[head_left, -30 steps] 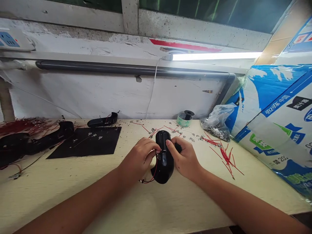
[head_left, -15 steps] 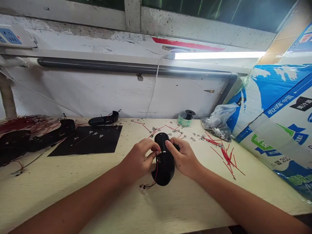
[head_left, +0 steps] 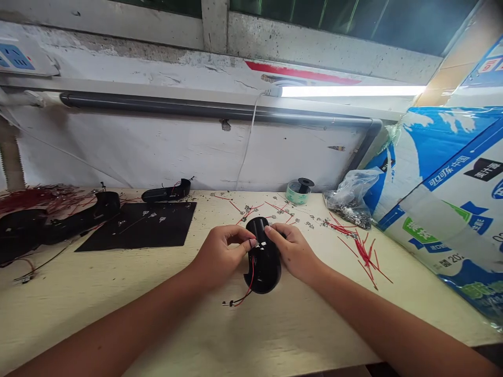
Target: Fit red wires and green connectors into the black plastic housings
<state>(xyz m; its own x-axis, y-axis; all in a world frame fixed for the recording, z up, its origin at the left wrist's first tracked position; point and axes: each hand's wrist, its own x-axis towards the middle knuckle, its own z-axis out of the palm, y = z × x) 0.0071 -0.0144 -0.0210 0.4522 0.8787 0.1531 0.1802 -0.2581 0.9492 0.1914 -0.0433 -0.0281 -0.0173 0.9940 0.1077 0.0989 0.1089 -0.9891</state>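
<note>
A glossy black curved plastic housing (head_left: 265,275) is held above the table in front of me, its hollow side toward me. My right hand (head_left: 295,250) grips its right side, with the thumb on the upper part. At the housing's left edge, the thumb and forefinger of my left hand (head_left: 230,251) pinch a thin dark wire near small shiny metal bits. A red wire (head_left: 252,275) runs down inside the housing. With a black wire it reaches a small connector (head_left: 228,303) hanging below left. The exact wire end between my left fingertips is too small to make out.
Similar black housings (head_left: 167,192) lie at the back left, around a black mat (head_left: 145,228). Red wires (head_left: 367,254) and small metal pieces are scattered behind and right. A tape roll (head_left: 297,195), a plastic bag of metal parts (head_left: 351,201) and a large blue-white carton (head_left: 451,209) stand right.
The housing has tilted, so more of its hollow inside shows. My left fingertips have shifted slightly up and left along its edge. My right hand keeps its hold.
</note>
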